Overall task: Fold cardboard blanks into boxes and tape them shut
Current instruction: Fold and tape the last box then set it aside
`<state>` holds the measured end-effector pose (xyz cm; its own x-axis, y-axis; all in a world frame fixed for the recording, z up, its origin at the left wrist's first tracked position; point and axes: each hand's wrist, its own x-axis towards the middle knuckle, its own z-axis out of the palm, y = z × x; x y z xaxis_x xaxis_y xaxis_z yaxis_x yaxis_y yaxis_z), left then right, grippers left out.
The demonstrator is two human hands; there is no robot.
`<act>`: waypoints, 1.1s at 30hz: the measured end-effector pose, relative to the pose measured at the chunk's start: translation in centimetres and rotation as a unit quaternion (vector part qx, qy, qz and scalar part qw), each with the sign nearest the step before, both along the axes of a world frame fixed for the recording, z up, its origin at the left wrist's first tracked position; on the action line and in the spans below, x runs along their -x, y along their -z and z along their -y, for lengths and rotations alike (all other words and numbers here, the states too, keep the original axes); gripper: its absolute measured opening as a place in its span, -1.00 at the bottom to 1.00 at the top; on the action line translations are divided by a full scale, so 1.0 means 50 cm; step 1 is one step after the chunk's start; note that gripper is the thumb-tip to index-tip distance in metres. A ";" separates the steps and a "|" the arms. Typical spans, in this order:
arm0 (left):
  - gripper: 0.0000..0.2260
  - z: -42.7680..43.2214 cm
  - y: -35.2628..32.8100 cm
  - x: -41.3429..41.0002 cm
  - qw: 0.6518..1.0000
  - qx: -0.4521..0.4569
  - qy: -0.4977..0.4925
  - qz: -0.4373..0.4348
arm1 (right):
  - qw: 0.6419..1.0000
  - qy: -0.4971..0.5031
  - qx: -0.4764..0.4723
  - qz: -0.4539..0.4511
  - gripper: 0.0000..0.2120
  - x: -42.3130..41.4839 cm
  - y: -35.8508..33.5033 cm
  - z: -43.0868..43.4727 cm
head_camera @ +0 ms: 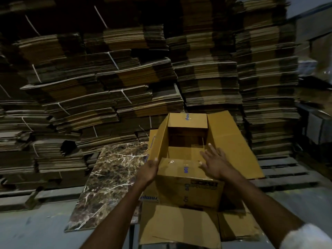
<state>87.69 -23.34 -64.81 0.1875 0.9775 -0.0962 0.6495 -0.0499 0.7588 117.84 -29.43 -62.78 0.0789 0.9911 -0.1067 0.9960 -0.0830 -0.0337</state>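
While left hand (150,168) grips 1 box (197,196), right hand (216,163) presses flap (177,168)

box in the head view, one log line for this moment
step: folding flaps | left hand: grips box left corner | right hand: flat on near flap | right flap: splayed open
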 end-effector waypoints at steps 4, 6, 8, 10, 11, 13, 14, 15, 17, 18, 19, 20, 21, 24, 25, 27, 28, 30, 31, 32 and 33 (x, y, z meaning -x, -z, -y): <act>-0.22 0.007 -0.011 0.021 0.992 0.049 -0.001 0.118 | 0.992 0.058 0.092 -0.062 -0.39 0.024 -0.063 -0.013; -0.29 0.011 -0.036 0.029 0.977 0.110 0.013 0.182 | 0.982 0.112 0.001 -0.152 -0.40 0.012 -0.102 -0.018; -0.32 0.007 -0.057 0.037 0.964 0.155 -0.007 0.215 | 0.953 0.150 -0.079 -0.250 -0.35 -0.012 -0.151 -0.014; -0.20 -0.010 -0.065 0.045 0.966 0.173 -0.011 0.192 | 0.921 0.144 -0.036 -0.359 -0.38 -0.043 -0.194 0.001; -0.12 -0.018 -0.065 0.050 0.968 0.185 0.004 0.167 | 0.909 0.125 0.027 -0.397 -0.39 -0.054 -0.212 0.014; -0.13 -0.029 -0.069 0.054 0.971 0.200 0.052 0.120 | 0.891 0.065 0.169 -0.417 -0.42 -0.056 -0.234 0.047; -0.20 -0.028 -0.076 0.051 0.969 0.211 0.085 0.095 | 0.887 0.028 0.224 -0.404 -0.47 -0.052 -0.235 0.060; -0.29 -0.019 -0.086 0.046 0.965 0.220 0.127 0.061 | 0.890 -0.009 0.264 -0.371 -0.49 -0.049 -0.220 0.065; -0.42 -0.002 -0.097 0.039 0.953 0.205 0.220 -0.021 | 0.921 -0.061 0.303 -0.235 -0.21 -0.033 -0.178 0.074; -0.44 0.004 -0.091 0.034 0.950 0.176 0.250 -0.061 | 0.940 -0.069 0.306 -0.136 -0.01 -0.031 -0.149 0.076; -0.48 0.011 -0.078 0.030 0.949 0.146 0.261 -0.102 | 0.953 -0.077 0.291 -0.036 0.16 -0.039 -0.118 0.070; -0.54 0.020 -0.066 0.024 0.951 0.112 0.257 -0.128 | 0.957 -0.086 0.273 0.049 0.27 -0.049 -0.093 0.070; -0.58 0.032 -0.054 0.016 0.955 0.073 0.243 -0.151 | 0.956 -0.103 0.256 0.100 0.29 -0.065 -0.071 0.069; -0.57 0.049 -0.013 0.003 0.953 -0.048 0.205 -0.219 | 0.954 -0.149 0.215 0.143 -0.02 -0.077 -0.065 0.089; -0.59 0.048 -0.003 0.003 0.952 -0.070 0.192 -0.228 | 0.959 -0.157 0.196 0.133 -0.25 -0.060 -0.070 0.105; -0.64 0.048 0.012 0.008 0.944 -0.121 0.166 -0.259 | 0.973 -0.152 0.158 0.068 -0.59 -0.018 -0.065 0.134; -0.64 0.050 0.019 0.009 0.932 -0.152 0.160 -0.286 | 0.979 -0.139 0.144 0.042 -0.62 0.007 -0.057 0.149; -0.56 0.057 0.021 0.006 0.896 -0.213 0.185 -0.342 | 0.985 -0.133 0.103 0.023 -0.65 0.068 -0.039 0.170; -0.54 0.061 0.021 0.003 0.876 -0.235 0.218 -0.360 | 0.986 -0.145 0.078 0.021 -0.65 0.105 -0.019 0.174; -0.56 0.067 0.016 0.000 0.855 -0.250 0.255 -0.376 | 0.986 -0.156 0.057 0.010 -0.62 0.149 0.002 0.172; -0.63 0.067 0.013 0.000 0.833 -0.263 0.289 -0.391 | 0.986 -0.163 0.042 -0.015 -0.58 0.194 0.015 0.171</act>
<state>87.68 -26.68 -65.44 0.7223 0.6916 0.0043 0.6876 -0.7175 -0.1112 108.14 -38.00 -63.50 -0.2460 0.9509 -0.1877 0.9690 0.2369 -0.0698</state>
